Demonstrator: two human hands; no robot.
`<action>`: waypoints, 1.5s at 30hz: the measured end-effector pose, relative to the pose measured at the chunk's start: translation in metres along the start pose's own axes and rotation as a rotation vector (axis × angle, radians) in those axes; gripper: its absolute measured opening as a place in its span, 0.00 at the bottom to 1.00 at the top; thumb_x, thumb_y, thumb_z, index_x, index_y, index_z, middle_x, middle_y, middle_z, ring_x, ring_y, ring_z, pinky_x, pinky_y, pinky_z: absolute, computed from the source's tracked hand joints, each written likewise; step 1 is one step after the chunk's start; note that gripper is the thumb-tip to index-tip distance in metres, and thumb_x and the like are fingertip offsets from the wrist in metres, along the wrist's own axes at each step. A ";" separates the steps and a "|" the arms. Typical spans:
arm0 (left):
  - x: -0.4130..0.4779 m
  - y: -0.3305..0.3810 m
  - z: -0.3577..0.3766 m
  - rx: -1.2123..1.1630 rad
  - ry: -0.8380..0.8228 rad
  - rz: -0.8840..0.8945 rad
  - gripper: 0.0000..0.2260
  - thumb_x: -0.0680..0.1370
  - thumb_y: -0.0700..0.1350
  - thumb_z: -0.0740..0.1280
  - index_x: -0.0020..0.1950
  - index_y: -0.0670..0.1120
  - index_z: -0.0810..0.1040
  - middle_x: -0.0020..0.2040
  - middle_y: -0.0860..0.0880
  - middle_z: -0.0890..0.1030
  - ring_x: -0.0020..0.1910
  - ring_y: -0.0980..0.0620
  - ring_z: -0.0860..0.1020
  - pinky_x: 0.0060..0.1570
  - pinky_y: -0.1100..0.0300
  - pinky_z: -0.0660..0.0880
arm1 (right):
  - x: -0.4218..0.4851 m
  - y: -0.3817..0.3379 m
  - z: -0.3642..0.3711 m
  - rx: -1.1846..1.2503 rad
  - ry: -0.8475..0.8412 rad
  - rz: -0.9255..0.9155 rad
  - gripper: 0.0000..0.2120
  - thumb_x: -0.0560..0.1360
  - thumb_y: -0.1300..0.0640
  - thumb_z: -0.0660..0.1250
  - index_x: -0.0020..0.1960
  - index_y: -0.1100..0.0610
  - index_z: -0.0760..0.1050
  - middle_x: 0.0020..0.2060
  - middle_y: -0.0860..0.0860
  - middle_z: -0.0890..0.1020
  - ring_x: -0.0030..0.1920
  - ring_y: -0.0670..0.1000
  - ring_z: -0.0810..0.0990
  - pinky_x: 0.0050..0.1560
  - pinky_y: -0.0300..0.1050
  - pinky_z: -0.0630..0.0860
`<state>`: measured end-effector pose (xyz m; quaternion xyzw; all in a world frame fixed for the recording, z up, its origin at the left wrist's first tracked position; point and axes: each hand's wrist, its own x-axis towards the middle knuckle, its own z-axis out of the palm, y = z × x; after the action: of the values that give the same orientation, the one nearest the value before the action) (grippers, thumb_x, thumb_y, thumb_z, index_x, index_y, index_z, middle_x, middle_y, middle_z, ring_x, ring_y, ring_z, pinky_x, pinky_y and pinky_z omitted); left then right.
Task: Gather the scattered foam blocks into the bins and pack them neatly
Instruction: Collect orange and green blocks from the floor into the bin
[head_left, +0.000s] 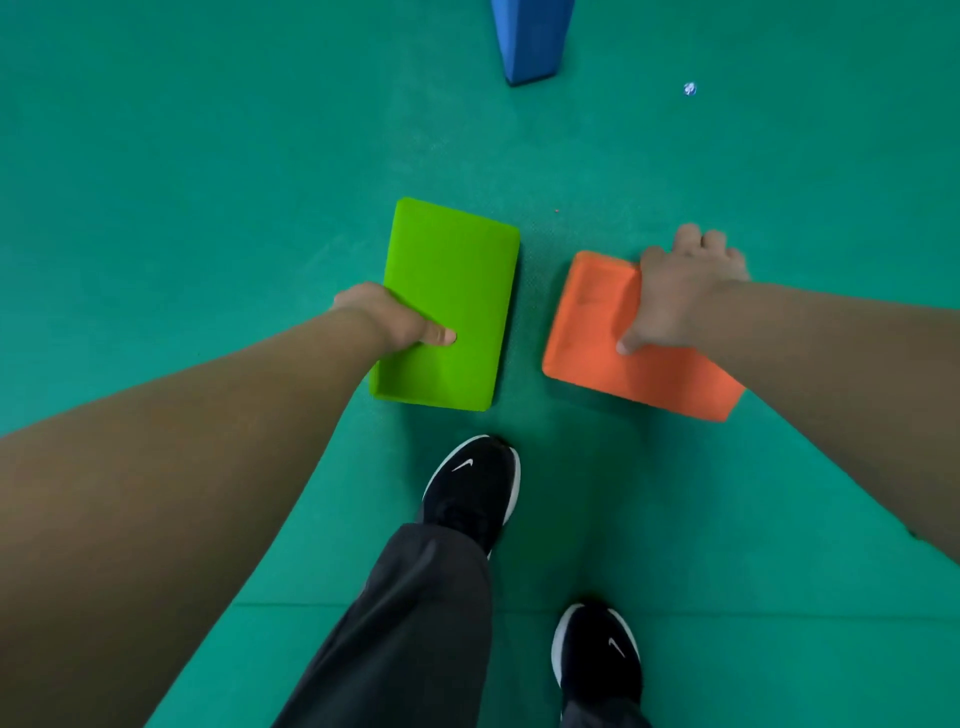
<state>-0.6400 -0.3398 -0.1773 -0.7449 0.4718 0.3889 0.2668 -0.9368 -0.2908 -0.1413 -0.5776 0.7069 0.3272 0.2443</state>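
Closest to the camera, one black shoe (597, 656) stands on the teal floor mat (208, 156), well below and to the right of the green foam block (448, 306). A second black shoe (474, 483), under a dark trouser leg (410, 623), is planted just short of the green foam block's near edge.

The left hand (394, 318) grips that block at its left side. The thumb lies flat on the top face, and the fingers wrap out of sight round the edge.

To the right of the green foam block, apart from it by a strip of mat, is the orange foam block (618, 364), turned at an angle. The right hand (678, 296) clamps its far right part, thumb pressed on top and fingers curled over the far edge. The two hands are apart, one block each. Whether either block is clear of the mat cannot be told.

Far beyond the green foam block and slightly right, a blue foam block (532, 44) stands at the top edge of the view. A small pale speck (689, 89) lies to its right.
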 end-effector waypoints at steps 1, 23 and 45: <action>-0.004 -0.001 0.001 -0.038 -0.018 -0.012 0.61 0.50 0.71 0.82 0.76 0.44 0.69 0.70 0.42 0.74 0.68 0.38 0.75 0.69 0.43 0.74 | -0.005 -0.001 -0.001 0.027 -0.017 0.006 0.53 0.53 0.31 0.81 0.70 0.53 0.67 0.66 0.60 0.68 0.68 0.64 0.68 0.66 0.58 0.69; -0.332 -0.370 0.017 -0.729 0.252 -0.244 0.45 0.66 0.65 0.80 0.71 0.44 0.65 0.67 0.41 0.76 0.64 0.39 0.77 0.56 0.51 0.74 | -0.350 -0.277 -0.065 -0.267 0.145 -0.613 0.40 0.63 0.37 0.77 0.69 0.47 0.66 0.63 0.56 0.74 0.64 0.64 0.75 0.61 0.60 0.75; -0.714 -0.859 0.498 -1.977 0.789 -0.743 0.37 0.61 0.60 0.83 0.65 0.47 0.81 0.56 0.52 0.87 0.52 0.52 0.87 0.58 0.51 0.81 | -0.890 -0.565 0.343 -0.486 0.233 -1.443 0.35 0.63 0.33 0.70 0.61 0.52 0.66 0.55 0.57 0.80 0.56 0.64 0.80 0.54 0.57 0.76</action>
<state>-0.2016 0.7487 0.1665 -0.7945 -0.2428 0.2259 -0.5088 -0.2065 0.4821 0.1725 -0.9638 0.0843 0.1700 0.1875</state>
